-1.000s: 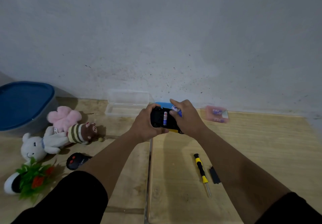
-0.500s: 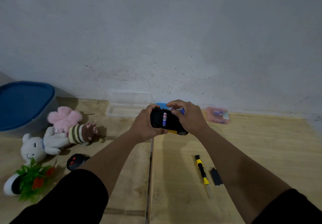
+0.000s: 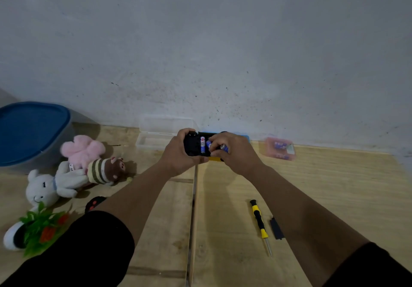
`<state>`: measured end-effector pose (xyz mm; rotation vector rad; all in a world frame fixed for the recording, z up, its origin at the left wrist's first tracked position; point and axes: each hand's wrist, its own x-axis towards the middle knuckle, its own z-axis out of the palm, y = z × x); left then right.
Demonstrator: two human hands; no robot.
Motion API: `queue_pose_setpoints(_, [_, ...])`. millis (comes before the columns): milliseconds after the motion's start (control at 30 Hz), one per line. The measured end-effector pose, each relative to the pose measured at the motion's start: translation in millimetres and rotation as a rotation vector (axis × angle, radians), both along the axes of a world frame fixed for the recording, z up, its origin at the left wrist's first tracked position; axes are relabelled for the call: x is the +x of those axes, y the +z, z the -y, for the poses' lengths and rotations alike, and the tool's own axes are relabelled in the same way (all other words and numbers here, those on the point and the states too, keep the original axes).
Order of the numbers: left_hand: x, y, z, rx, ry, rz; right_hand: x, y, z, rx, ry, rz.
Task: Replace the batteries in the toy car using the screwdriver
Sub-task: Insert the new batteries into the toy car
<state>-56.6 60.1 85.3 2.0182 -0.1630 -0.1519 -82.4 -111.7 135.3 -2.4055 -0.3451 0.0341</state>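
Note:
I hold the toy car upside down near the wall, its black underside up and a yellow edge showing below. My left hand grips its left end. One battery lies in the open compartment. My right hand pinches a second blue battery against the compartment and also holds another battery between its fingers. The yellow-and-black screwdriver lies on the wooden floor at the lower right, with the black battery cover beside it.
A clear plastic box and a pink case with batteries sit along the wall. Plush toys, a fake plant, a black remote and a blue-lidded bin lie at the left.
My right hand has come down from the car's far edge onto the compartment, pressing a battery in beside the seated one. The car has levelled out slightly.

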Motion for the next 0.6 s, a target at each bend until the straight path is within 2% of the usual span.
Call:
queue_pose_setpoints(300, [-5.1, -2.8, 0.4, -0.013, -0.067, 0.031, 7.2, 6.6, -2.1, -0.097, -0.185, -0.093])
queue_pose_setpoints(467, [-2.9, -2.8, -2.1, 0.028, -0.107, 0.077, 12.1, 3.8, 1.8, -0.248, -0.185, -0.184])
queue_pose_setpoints(600, [-3.0, -4.8, -0.5, 0.049, -0.152, 0.092, 13.9, 0.2, 3.7, -0.251, -0.206, -0.191])
